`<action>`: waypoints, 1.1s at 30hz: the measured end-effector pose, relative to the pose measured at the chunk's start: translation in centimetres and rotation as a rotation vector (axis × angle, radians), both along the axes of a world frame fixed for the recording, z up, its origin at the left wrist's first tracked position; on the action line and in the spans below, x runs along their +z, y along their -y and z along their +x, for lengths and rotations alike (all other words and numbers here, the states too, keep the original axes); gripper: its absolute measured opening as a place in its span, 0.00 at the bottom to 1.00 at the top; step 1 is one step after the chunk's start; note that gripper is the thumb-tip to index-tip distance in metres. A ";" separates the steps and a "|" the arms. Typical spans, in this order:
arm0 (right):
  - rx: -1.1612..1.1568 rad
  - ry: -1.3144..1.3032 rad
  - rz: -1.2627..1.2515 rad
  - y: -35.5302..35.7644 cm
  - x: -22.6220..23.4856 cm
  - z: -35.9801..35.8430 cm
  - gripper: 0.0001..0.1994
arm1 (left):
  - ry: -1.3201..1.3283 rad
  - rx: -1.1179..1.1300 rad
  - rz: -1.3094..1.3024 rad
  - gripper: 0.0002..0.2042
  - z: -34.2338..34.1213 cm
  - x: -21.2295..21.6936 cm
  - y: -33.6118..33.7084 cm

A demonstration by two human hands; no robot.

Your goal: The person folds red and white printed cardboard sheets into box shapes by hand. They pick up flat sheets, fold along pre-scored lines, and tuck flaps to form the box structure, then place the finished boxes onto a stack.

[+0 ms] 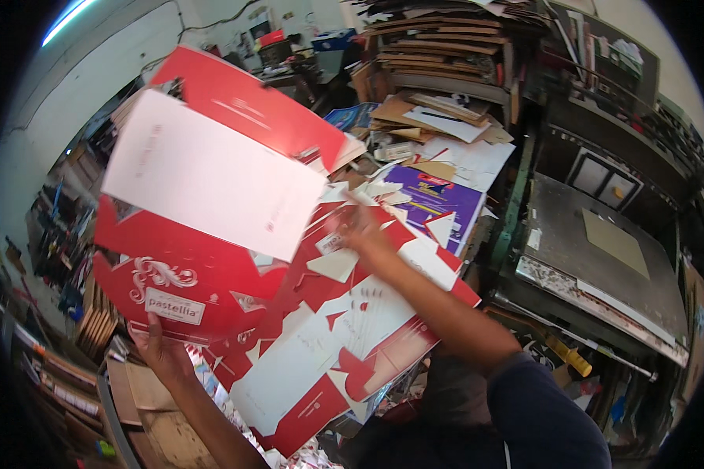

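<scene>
My left hand (158, 345), closed with its thumb on top, grips the lower edge of a red printed cardboard sheet (227, 301) with a white swirl and a label. A white-faced panel (211, 176) lies over the sheet's upper part. My right hand (356, 227) is smeared by motion above a pile of red and white card offcuts (332, 267); whether it holds anything does not show. Beneath it, a large red and white sheet (289, 375) carries several torn scraps. Another red sheet (250, 102) stands out behind the white panel.
A press machine (594, 242) with a flat metal bed stands at the right. Cardboard stacks (446, 55) rise at the back, and a purple printed sheet (438, 199) lies beyond the offcuts. Paper scraps (305, 453) lie below, near a yellow-handled lever (571, 359).
</scene>
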State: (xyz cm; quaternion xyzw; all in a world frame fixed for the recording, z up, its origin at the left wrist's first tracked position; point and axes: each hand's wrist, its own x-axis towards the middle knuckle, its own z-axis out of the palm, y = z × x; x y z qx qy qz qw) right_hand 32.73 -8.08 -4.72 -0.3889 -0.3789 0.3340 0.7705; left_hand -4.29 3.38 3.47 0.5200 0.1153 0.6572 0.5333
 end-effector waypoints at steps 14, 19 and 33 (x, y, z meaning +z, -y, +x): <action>-0.080 0.438 -0.094 8.5 10.9 2.9 0.24 | -0.048 -0.543 -0.636 0.27 19.2 -7.7 6.6; -0.101 0.998 -0.403 13.0 19.9 12.7 0.16 | -0.427 -0.367 -0.563 0.35 20.1 -8.5 8.3; -0.626 1.254 -0.819 20.5 21.2 24.8 0.13 | -0.392 -0.516 0.318 0.16 43.3 -0.7 -4.6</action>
